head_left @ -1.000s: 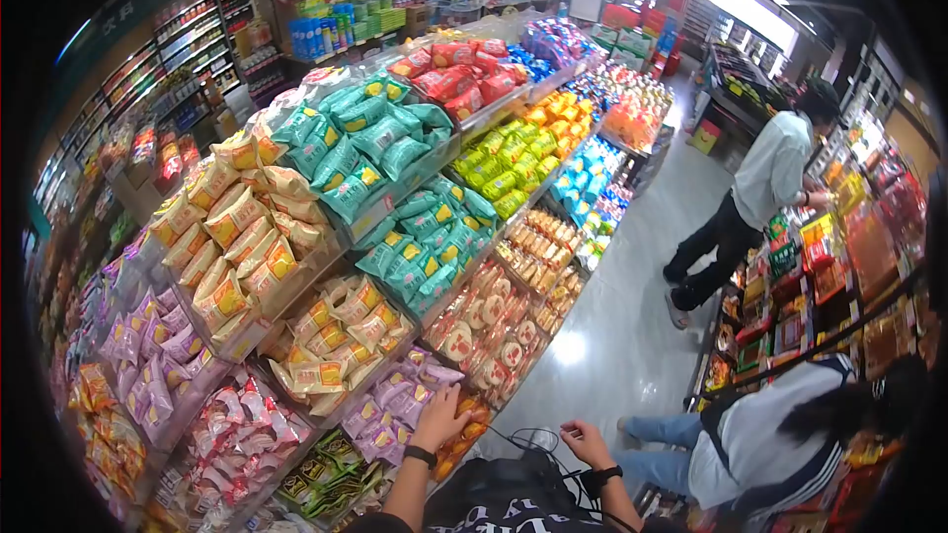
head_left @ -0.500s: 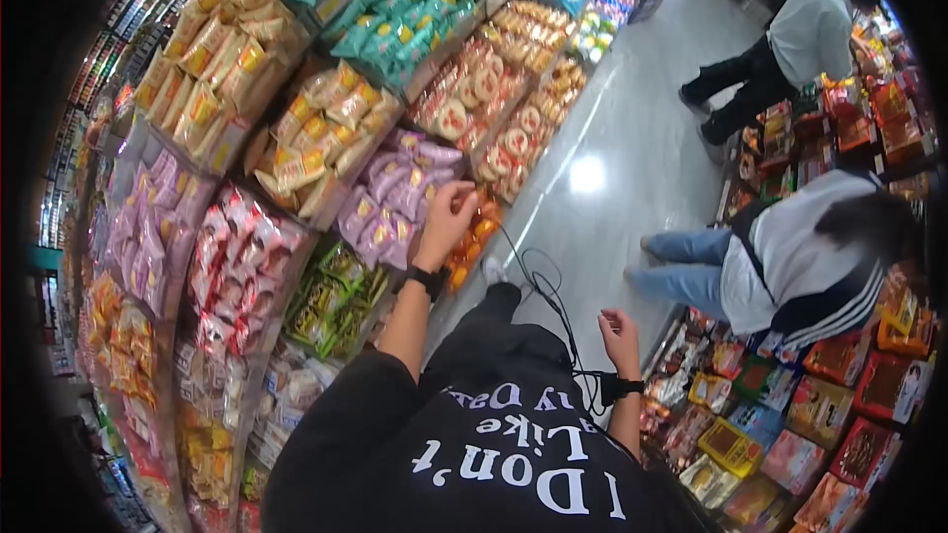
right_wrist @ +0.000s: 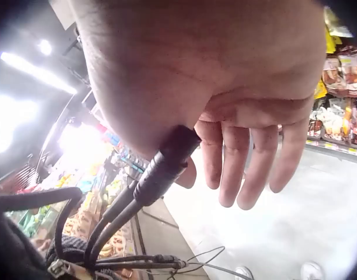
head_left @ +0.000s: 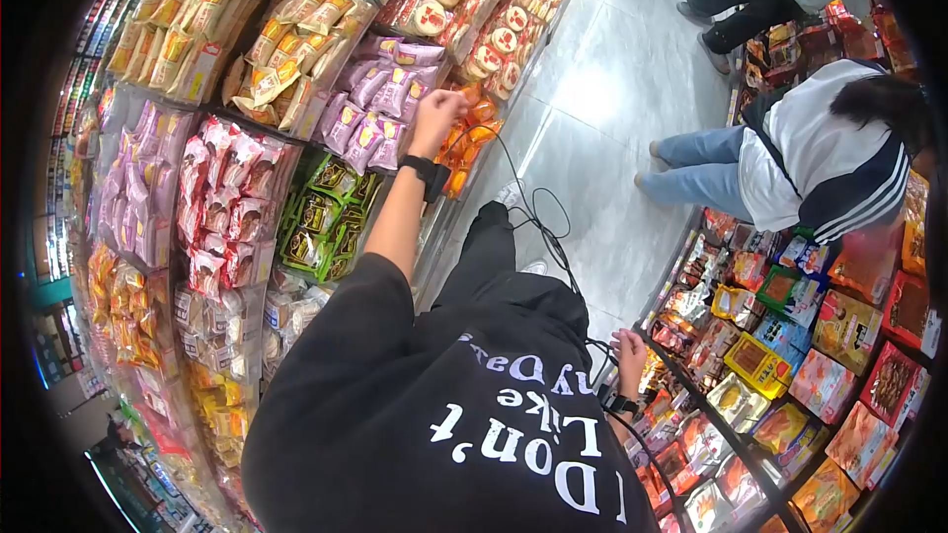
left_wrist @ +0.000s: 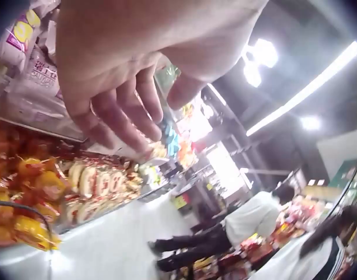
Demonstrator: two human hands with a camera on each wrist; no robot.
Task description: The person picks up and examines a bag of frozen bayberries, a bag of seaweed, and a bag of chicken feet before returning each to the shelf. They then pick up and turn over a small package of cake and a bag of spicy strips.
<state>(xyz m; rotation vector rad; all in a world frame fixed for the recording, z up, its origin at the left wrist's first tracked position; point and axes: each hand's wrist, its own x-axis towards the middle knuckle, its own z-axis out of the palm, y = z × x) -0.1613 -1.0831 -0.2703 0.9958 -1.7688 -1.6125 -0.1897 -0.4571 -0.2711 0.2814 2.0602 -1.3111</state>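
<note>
In the head view my left hand [head_left: 436, 121] hovers beside the purple packets [head_left: 387, 99] and the orange packets [head_left: 468, 143], fingers loosely bent and holding nothing. The left wrist view shows the same hand [left_wrist: 149, 64] from the palm side, its fingers relaxed, with orange-yellow packets [left_wrist: 35, 186] below. My right hand [head_left: 629, 355] hangs low by my side near the right-hand shelf. From the right wrist, that hand [right_wrist: 225, 93] appears with relaxed fingers above the floor, and a black cable connector [right_wrist: 166, 166] lies in front of the palm.
Sloped bins of red-white packets [head_left: 230, 197] and green packets [head_left: 331, 217] line the left. Boxed goods [head_left: 760, 365] fill the right display. A person in a white top [head_left: 780, 153] and another in black trousers [head_left: 736, 15] stand in the aisle [head_left: 592, 118]. Cables [head_left: 549, 227] dangle between.
The head view has tilted down and forward along the bins, so nearer packets and my shirt now fill more of it. My right hand has dropped lower by my side. Both hands remain free of goods.
</note>
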